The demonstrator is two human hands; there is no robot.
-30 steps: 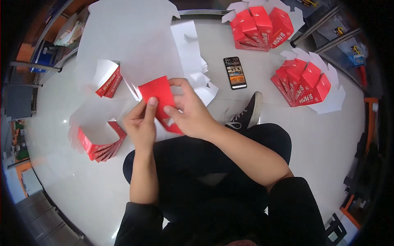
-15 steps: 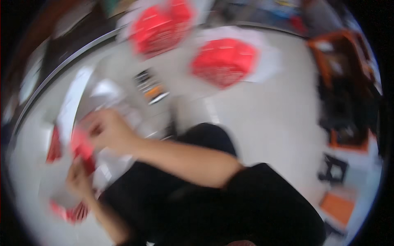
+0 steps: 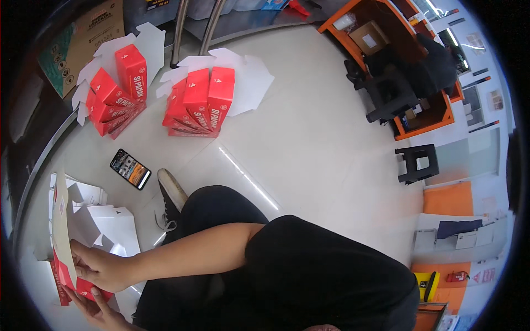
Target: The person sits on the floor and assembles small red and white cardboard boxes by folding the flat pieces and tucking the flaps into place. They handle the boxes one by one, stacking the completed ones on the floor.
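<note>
At the lower left I hold a red and pale cardboard food box [image 3: 64, 259], partly folded, with a long pale panel standing up from it. My right hand [image 3: 105, 268] is closed on the box, thumb and fingers bent at the pale panel's lower end. My left hand [image 3: 102, 314] is lower down, its fingers spread along the red side and gripping the box from below. The hands cover much of the red part. Just beyond my right hand lies a pile of white unfolded cartons [image 3: 113, 223]. Another red box piece [image 3: 61, 287] is partly hidden behind the held one.
Two stacks of red boxes with white flaps, a nearer stack [image 3: 196, 105] and a left stack [image 3: 117, 99], stand on the tiled floor [image 3: 309, 132]. A phone [image 3: 131, 169] lies near my shoe [image 3: 173, 190]. Black stools [image 3: 417, 164] and an orange shelf [image 3: 425, 124] are at right.
The view has turned and sharpened from blur. My hands and the box now appear lower and farther left, with both hands still on it.
</note>
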